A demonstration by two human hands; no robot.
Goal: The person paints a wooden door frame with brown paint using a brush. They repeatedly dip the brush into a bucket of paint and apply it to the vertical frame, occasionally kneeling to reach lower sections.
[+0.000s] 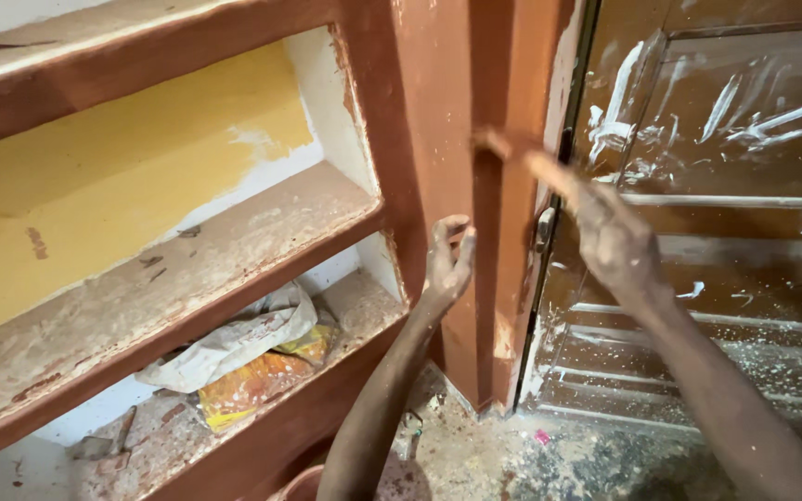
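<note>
Right hand [616,239] closed around a paint-coated brush [522,160] laid flat against the reddish-brown wooden door post [438,121] for even coverage, left hand [446,264] open-fingered, steadying beside it (lower down).

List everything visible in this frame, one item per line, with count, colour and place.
Paintbrush: one, reddish-brown handle, against the door frame.
Door frame: one, reddish-brown, centre.
Door: one, dark brown with white streaks, right.
Shelves: built-in, brown edges, yellow back wall, left.
Crumpled paper: one, whitish, lower shelf.
Packet: one, orange-yellow, under the paper.
Floor: speckled, bottom.
Left hand: on the frame.
Right hand: grips the paintbrush.
</note>
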